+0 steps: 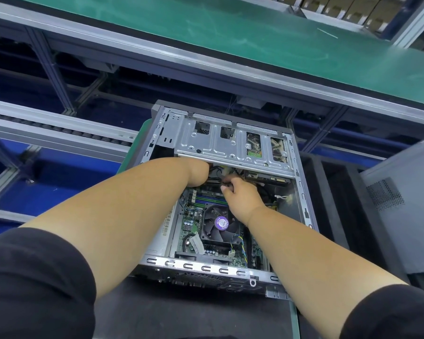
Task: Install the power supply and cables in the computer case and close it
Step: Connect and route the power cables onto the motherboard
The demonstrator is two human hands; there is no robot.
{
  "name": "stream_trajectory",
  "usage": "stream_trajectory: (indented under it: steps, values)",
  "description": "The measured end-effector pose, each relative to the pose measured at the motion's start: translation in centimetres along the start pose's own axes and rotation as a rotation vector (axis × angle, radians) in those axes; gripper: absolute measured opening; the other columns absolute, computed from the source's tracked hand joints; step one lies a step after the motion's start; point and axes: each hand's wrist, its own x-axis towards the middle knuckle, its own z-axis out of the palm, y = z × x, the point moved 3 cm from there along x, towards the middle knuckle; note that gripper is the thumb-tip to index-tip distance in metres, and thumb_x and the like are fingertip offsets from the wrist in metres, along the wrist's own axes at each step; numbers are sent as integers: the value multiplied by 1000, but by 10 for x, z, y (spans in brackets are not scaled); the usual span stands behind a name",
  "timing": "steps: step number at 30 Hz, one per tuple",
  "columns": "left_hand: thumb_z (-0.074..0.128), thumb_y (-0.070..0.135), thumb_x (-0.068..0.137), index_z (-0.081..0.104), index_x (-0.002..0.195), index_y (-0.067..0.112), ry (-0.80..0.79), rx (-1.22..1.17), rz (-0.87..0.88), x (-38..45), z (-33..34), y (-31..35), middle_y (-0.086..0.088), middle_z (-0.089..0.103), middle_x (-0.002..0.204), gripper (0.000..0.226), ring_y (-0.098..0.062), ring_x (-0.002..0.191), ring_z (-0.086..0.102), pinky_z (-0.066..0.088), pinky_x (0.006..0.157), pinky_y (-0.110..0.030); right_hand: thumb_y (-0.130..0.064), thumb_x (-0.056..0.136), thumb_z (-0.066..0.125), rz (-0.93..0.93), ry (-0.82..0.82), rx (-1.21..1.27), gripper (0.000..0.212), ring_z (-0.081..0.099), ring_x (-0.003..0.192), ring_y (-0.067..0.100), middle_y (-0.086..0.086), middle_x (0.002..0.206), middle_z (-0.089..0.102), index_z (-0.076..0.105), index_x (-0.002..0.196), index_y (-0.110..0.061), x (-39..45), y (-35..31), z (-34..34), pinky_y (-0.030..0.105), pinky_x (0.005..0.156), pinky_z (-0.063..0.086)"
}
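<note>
An open computer case lies flat in front of me, its motherboard and a CPU fan with a purple sticker showing. A silver drive cage spans the far end. My left hand reaches under the cage edge into a bundle of black cables; its fingers are hidden. My right hand is beside it, fingers curled and pinching a dark cable connector. No power supply shows in the case.
A grey side panel with a vent grille leans at the right. A green-topped conveyor bench runs across the back, with metal rails at left. The case sits on a black mat.
</note>
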Motion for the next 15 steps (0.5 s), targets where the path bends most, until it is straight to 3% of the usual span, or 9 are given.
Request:
stream_trajectory:
  steps: [2, 4, 6, 8, 11, 13, 15]
  values:
    - [36, 18, 103, 60, 117, 3, 0, -22, 1, 1, 1, 0, -12, 61, 105, 32, -22, 91, 48, 42, 87, -32, -35, 104, 41, 114, 51, -44, 38, 61, 101, 34, 16, 102, 66, 59, 121, -6, 4, 5, -2, 34, 85, 48]
    - [36, 26, 103, 57, 127, 5, -14, -6, 36, -1, 0, 1, -14, 58, 126, 38, -24, 101, 52, 40, 94, -32, -31, 105, 41, 252, 75, 14, 37, 61, 108, 32, 18, 112, 67, 62, 124, -7, 9, 13, -5, 32, 90, 45]
    - [36, 31, 103, 54, 132, 6, -37, 24, 55, -4, -2, 3, -14, 55, 133, 42, -26, 111, 52, 37, 94, -31, -21, 103, 44, 391, 72, 86, 38, 57, 119, 27, 13, 128, 62, 52, 138, -11, 9, 17, -9, 30, 91, 44]
    - [35, 33, 104, 54, 132, 5, -60, 64, 68, -6, -3, 4, -15, 54, 133, 44, -24, 104, 49, 36, 93, -31, -9, 98, 45, 414, 51, 36, 52, 56, 121, 26, 8, 135, 57, 35, 149, -14, 2, 12, -16, 32, 83, 45]
    - [35, 33, 104, 54, 132, 5, -75, 87, 61, -7, -2, 5, -15, 54, 134, 44, -25, 109, 51, 37, 94, -31, -7, 94, 51, 395, 56, -61, 41, 60, 112, 25, 2, 122, 64, 53, 134, -17, 0, 11, -22, 30, 75, 41]
    - [37, 33, 104, 54, 129, 4, -84, 110, 58, -8, -3, 5, -15, 54, 132, 42, -26, 109, 51, 36, 89, -30, -10, 95, 52, 430, 94, 47, 40, 61, 110, 22, -1, 118, 65, 54, 134, -19, 3, 10, -23, 28, 75, 41]
    - [38, 33, 103, 54, 128, 5, -97, 137, 60, -9, -2, 6, -14, 54, 132, 41, -25, 105, 50, 34, 85, -29, -13, 93, 53, 477, 138, 310, 35, 65, 90, 18, -1, 100, 68, 61, 127, -20, -1, 12, -18, 24, 70, 44]
